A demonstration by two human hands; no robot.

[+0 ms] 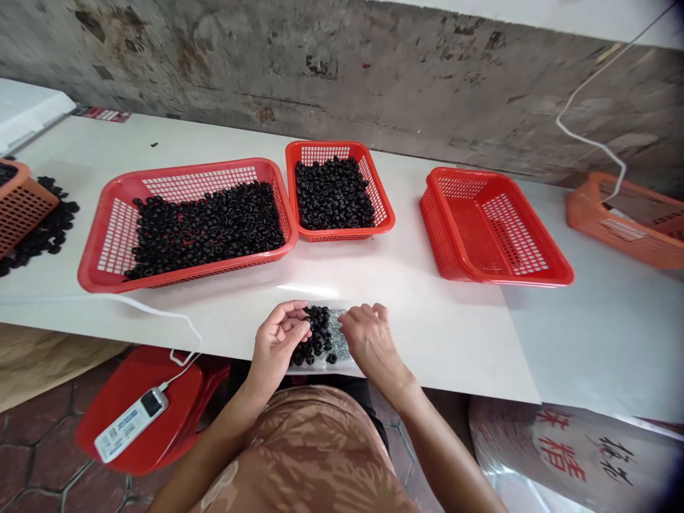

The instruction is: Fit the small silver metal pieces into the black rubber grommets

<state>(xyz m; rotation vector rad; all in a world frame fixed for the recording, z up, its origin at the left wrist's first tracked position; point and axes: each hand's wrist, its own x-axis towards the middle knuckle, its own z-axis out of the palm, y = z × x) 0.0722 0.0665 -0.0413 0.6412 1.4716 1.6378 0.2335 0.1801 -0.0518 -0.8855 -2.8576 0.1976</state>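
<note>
A shallow clear tray lies at the table's front edge, before my body. Small black ring-like parts heap on its left side, and tiny shiny metal pieces cover its right side. My left hand is at the tray's left, thumb and fingers pinched around one black part at their tips. Over the metal pieces, my right hand has its fingers curled and pressed together; whatever they hold is hidden.
Behind the tray stand a wide red basket and a smaller red basket, both with black parts. Stacked red baskets and an orange basket stand right. More black parts lie far left. A power bank rests on a red stool, its white cable crossing the table.
</note>
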